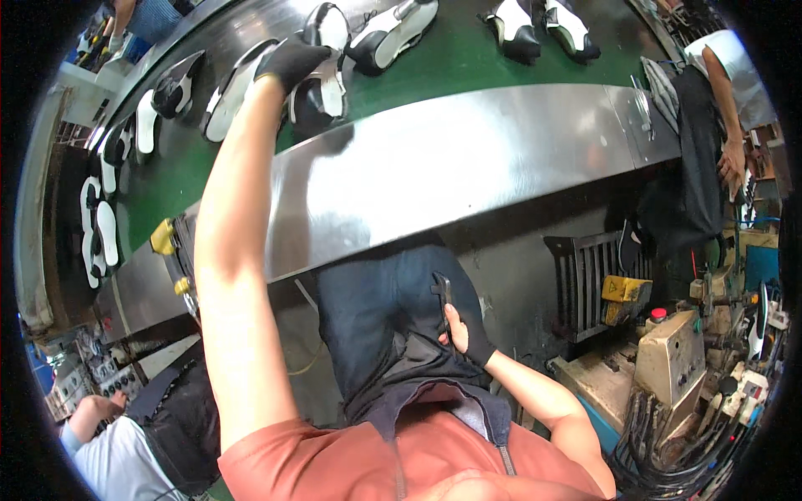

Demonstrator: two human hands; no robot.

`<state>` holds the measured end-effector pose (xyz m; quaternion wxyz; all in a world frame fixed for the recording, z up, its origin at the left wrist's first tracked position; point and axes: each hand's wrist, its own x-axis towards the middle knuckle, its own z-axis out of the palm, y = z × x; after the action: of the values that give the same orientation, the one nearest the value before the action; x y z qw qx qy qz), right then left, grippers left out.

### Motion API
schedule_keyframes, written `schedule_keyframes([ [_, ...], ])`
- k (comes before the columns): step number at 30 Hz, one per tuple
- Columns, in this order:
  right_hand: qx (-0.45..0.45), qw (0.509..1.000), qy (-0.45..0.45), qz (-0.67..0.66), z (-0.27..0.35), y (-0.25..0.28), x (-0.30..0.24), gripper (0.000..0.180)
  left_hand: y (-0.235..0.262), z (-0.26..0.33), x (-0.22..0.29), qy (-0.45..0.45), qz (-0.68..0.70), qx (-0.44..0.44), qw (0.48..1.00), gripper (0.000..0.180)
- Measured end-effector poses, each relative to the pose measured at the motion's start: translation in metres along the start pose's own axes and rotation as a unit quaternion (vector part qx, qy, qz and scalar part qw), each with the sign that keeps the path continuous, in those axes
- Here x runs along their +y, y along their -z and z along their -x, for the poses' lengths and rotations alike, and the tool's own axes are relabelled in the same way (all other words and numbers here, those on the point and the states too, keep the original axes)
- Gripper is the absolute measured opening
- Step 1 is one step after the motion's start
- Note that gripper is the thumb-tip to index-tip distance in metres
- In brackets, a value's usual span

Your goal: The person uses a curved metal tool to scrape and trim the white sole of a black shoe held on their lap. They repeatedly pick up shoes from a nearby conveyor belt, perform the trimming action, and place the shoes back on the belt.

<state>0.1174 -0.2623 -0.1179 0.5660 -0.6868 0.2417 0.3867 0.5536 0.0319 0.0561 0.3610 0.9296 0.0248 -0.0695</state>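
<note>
My left hand (294, 62), in a black glove, reaches far across to a row of black-and-white shoes on a green conveyor belt. Its fingers close on a shoe (327, 27), partly hiding it; another shoe (319, 96) lies just under the hand. Low in front of my lap, my right hand (466, 336), in a dark glove that leaves fingertips bare, grips a dark hand tool (444, 290) with a hammer-like head. The tool points upward, away from me; its exact kind is unclear.
A steel ledge (451, 159) runs between me and the green belt (443, 67). More shoes (393, 33) lie along the belt. A worn machine (668, 359) with a red button and hoses stands at right. Other people (735, 92) work at far right and lower left (117, 451).
</note>
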Motion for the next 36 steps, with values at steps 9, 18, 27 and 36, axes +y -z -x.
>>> schedule_keyframes([
  [9,0.008,0.997,0.025,-0.07,-0.035,0.006,-0.029,0.061,-0.146,-0.055,0.017,-0.119,-0.016,0.145,0.982,0.082],
  [18,-0.018,0.992,0.105,-0.072,-0.026,0.006,-0.038,0.047,-0.138,-0.012,-0.029,-0.123,0.46,-0.058,0.877,0.048],
  [27,-0.034,0.997,0.029,-0.069,0.033,0.017,-0.017,0.058,-0.037,0.399,-0.099,-0.099,0.395,0.156,0.9,0.045],
  [36,-0.185,0.97,0.151,-0.036,0.157,-0.015,-0.035,0.048,-0.134,0.42,-0.057,-0.037,0.411,0.104,0.905,0.031],
])
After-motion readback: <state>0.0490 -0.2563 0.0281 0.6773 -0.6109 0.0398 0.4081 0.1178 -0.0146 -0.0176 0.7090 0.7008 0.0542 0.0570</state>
